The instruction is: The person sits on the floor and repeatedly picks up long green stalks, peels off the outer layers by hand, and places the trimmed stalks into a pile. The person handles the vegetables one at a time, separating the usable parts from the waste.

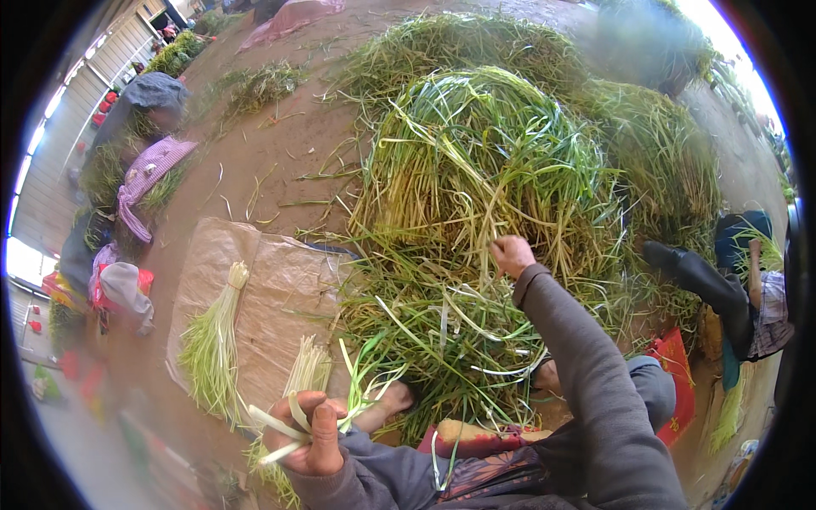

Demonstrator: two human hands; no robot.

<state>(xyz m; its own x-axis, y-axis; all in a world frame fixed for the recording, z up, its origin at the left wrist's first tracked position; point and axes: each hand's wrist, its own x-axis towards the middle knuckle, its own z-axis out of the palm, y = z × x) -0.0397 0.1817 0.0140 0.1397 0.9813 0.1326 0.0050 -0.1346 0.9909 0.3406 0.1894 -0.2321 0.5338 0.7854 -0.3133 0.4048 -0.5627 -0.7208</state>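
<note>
My left hand (pixel 312 433) is low at the left, closed around a few peeled white allium stalks (pixel 274 415). Their green leaves (pixel 370 376) fan out to the right past my wrist. My right hand (pixel 512 255) reaches forward to the front of a tall heap of leafy allium stalks (pixel 484 153). Its curled fingers pinch a yellowish stalk (pixel 489 220) at the heap's face; the exact grip is partly hidden. Loose leaves and peelings (pixel 446 338) cover the ground between my feet, with some white strips lying on top.
A tan plastic sheet (pixel 290 274) at the left bears a tied bundle of pale stalks (pixel 220 338); another bundle (pixel 309 366) lies nearer me. More heaps (pixel 663 153) stand behind and to the right. Co-workers sit at the left (pixel 150 172) and right (pixel 768 306). A red bag (pixel 676 382) lies near my knee.
</note>
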